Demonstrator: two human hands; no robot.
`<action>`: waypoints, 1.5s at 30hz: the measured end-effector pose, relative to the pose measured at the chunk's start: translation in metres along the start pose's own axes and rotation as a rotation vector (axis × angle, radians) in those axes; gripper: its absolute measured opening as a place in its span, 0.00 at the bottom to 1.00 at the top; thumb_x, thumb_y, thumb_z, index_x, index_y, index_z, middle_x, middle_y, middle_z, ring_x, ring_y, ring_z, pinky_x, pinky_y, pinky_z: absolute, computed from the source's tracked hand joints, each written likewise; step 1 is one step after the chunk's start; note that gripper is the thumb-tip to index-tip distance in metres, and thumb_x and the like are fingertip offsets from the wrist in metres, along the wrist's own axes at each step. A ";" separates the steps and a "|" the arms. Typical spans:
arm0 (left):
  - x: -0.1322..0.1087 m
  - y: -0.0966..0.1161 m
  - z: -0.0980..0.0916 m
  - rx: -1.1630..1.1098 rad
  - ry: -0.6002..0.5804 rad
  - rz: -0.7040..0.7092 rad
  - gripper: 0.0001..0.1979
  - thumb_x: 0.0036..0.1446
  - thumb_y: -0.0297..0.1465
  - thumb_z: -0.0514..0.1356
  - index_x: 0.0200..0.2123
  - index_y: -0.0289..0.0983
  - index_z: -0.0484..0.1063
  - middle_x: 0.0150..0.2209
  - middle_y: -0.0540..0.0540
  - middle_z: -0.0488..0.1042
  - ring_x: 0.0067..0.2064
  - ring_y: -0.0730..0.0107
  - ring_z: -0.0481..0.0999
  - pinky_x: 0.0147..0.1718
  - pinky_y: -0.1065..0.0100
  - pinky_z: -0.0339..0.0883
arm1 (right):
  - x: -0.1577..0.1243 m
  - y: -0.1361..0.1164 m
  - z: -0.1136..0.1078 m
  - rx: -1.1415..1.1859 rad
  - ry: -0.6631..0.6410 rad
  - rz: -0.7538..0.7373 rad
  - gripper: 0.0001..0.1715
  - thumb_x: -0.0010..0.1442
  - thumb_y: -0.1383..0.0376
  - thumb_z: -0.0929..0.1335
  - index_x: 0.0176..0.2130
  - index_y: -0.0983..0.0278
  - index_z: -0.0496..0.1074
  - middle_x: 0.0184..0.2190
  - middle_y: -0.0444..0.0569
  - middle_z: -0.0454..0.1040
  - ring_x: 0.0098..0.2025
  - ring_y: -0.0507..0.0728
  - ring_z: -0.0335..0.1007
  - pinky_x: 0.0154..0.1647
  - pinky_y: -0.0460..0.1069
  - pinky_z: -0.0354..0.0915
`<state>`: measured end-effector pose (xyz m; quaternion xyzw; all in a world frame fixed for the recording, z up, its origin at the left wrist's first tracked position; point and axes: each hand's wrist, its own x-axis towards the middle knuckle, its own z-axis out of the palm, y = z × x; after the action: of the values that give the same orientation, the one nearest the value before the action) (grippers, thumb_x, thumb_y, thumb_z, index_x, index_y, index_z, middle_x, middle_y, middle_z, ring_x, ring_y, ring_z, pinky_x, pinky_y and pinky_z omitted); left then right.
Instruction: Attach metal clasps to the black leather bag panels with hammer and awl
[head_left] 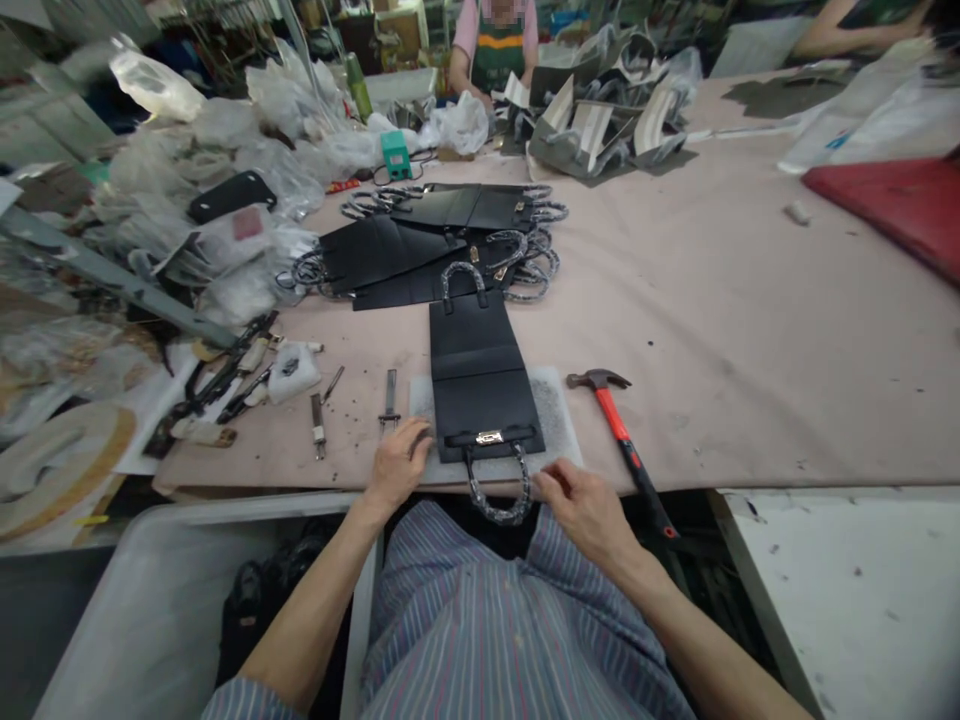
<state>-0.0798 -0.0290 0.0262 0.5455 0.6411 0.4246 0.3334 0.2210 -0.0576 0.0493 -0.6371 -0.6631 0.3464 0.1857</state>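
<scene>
A flat black bag panel (pixel 478 375) with a gold clasp (pixel 489 437) and wrapped handles lies on a grey pad (pixel 559 415) at the table's near edge. One handle (pixel 499 500) hangs over the edge. My left hand (pixel 397 462) rests on the pad beside the panel's near-left corner, fingers curled and touching it. My right hand (pixel 585 505) sits at the table edge just right of the hanging handle, fingers loosely bent, nothing visible in them.
A red-handled hammer (pixel 622 430) lies right of the pad. Small metal tools (pixel 390 398) and straps (pixel 225 385) lie to the left. A stack of black panels (pixel 420 250) sits farther back. Plastic bags pile at left; another person works at the far end. A grey bin (pixel 150 600) stands below.
</scene>
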 end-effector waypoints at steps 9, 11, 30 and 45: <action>0.033 -0.026 -0.069 0.484 0.293 -0.289 0.01 0.56 0.29 0.65 0.31 0.40 0.78 0.34 0.42 0.80 0.42 0.54 0.79 0.47 0.62 0.69 | 0.065 -0.006 0.037 -0.380 0.149 -0.481 0.30 0.67 0.53 0.65 0.62 0.67 0.67 0.65 0.63 0.65 0.67 0.71 0.58 0.66 0.66 0.55; 0.042 -0.028 -0.087 0.574 0.303 -0.339 0.02 0.56 0.30 0.65 0.31 0.40 0.78 0.34 0.41 0.81 0.41 0.53 0.79 0.45 0.62 0.68 | 0.069 0.001 0.044 -0.411 0.133 -0.499 0.31 0.68 0.53 0.64 0.64 0.65 0.66 0.67 0.62 0.62 0.70 0.71 0.53 0.68 0.68 0.51; 0.077 -0.054 -0.152 0.461 0.191 -0.757 0.13 0.37 0.22 0.69 0.18 0.39 0.66 0.20 0.43 0.73 0.39 0.45 0.81 0.39 0.57 0.72 | 0.081 0.027 0.049 -0.437 0.155 -0.587 0.32 0.69 0.51 0.62 0.65 0.62 0.65 0.67 0.59 0.62 0.69 0.72 0.55 0.66 0.69 0.56; 0.046 -0.047 -0.097 0.402 0.269 -0.487 0.07 0.51 0.32 0.67 0.30 0.36 0.73 0.28 0.45 0.75 0.35 0.59 0.78 0.36 0.62 0.73 | 0.081 0.019 0.051 -0.334 0.099 -0.520 0.34 0.65 0.52 0.67 0.66 0.62 0.65 0.69 0.57 0.61 0.71 0.72 0.51 0.69 0.69 0.51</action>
<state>-0.1946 -0.0032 0.0259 0.3703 0.8616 0.2657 0.2234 0.1904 0.0092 -0.0151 -0.4838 -0.8417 0.1420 0.1931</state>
